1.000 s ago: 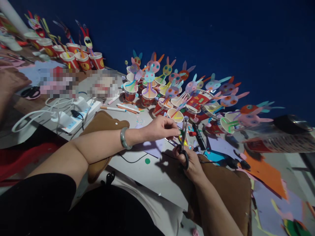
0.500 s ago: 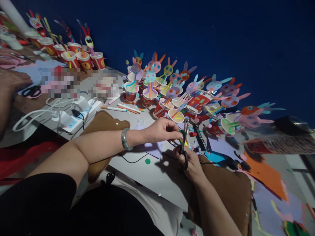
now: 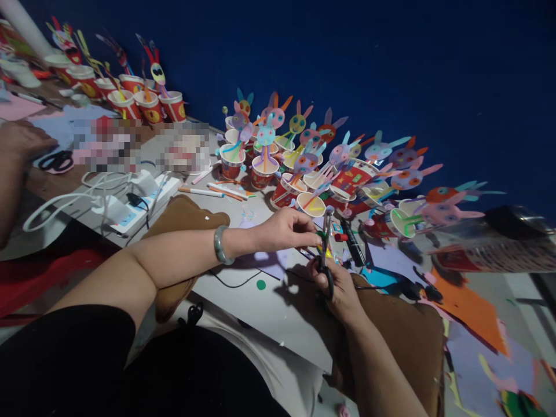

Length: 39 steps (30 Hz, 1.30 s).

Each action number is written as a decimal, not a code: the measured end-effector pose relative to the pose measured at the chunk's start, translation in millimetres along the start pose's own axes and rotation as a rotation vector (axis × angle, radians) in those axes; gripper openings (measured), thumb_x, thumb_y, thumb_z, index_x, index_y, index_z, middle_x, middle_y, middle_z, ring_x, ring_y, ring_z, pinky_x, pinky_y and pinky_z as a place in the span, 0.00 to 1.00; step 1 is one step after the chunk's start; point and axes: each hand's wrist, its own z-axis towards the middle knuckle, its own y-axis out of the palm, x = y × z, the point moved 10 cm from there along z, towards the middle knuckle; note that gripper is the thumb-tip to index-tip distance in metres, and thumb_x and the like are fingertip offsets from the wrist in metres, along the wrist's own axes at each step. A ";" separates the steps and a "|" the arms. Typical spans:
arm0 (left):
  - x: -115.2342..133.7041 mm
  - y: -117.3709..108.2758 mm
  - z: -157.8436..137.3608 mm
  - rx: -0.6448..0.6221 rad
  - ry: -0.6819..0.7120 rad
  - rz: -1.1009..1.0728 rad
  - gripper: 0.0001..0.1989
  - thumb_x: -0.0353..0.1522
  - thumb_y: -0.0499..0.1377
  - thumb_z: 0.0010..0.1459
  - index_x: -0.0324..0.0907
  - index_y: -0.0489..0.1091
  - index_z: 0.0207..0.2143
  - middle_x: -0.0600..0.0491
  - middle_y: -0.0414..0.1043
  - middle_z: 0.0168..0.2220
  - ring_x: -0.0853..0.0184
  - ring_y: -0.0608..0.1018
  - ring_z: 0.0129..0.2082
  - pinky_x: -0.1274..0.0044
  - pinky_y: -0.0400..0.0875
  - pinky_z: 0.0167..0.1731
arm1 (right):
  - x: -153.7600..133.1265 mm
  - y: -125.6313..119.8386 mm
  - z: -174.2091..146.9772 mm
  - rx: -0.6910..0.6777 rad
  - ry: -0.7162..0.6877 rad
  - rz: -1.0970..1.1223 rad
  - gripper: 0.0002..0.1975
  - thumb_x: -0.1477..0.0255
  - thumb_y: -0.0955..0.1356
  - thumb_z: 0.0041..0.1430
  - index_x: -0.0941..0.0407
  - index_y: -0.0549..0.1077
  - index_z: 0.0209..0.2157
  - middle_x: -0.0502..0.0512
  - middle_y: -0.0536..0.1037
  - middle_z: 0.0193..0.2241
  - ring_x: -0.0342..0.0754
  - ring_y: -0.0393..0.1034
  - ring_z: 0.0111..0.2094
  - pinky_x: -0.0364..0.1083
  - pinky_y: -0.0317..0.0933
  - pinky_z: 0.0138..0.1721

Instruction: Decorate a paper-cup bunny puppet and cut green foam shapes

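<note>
My left hand (image 3: 289, 229) pinches a small piece of green paper (image 3: 322, 234) between thumb and fingertips. A pair of scissors (image 3: 324, 250) with dark handles sits in my right hand (image 3: 341, 289), thumb and fingers in the loops. Its blades point up and away from me, right at the green paper. A small green paper disc (image 3: 260, 285) lies on the table below my left wrist. Purple paper (image 3: 273, 263) lies under that wrist. Just past the scissors are a black marker (image 3: 354, 246) and a small red cap (image 3: 341, 237).
Several paper cups (image 3: 264, 172) with paper rabbit figures stand along the blue wall. To the left are a power strip (image 3: 147, 205) with white cords and a co-worker's hand (image 3: 26, 139) near other scissors (image 3: 55, 161). Orange paper (image 3: 469, 301) and a large clear bottle (image 3: 495, 252) are at right.
The scissor blades look closer together at the green paper. My left hand has hardly moved. At far left, the co-worker's nearer hand has shifted slightly and their farther hand has left the pink paper.
</note>
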 end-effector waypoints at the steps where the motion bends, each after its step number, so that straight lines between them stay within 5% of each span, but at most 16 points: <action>1: 0.2 -0.1 0.0 0.000 0.002 0.001 0.10 0.32 0.64 0.49 0.37 0.68 0.21 0.58 0.68 0.18 0.78 0.68 0.21 0.81 0.63 0.24 | 0.2 0.0 0.0 0.001 -0.001 -0.003 0.33 0.37 0.61 0.54 0.55 0.65 0.23 0.52 0.68 0.22 0.48 0.62 0.28 0.46 0.56 0.29; 39: 2.1 -2.5 0.2 0.021 -0.013 -0.034 0.08 0.27 0.63 0.50 0.35 0.69 0.21 0.57 0.68 0.18 0.78 0.69 0.20 0.82 0.64 0.24 | 1.5 2.1 -1.2 -0.008 -0.003 0.007 0.33 0.37 0.61 0.55 0.55 0.65 0.23 0.51 0.66 0.22 0.47 0.60 0.27 0.46 0.54 0.30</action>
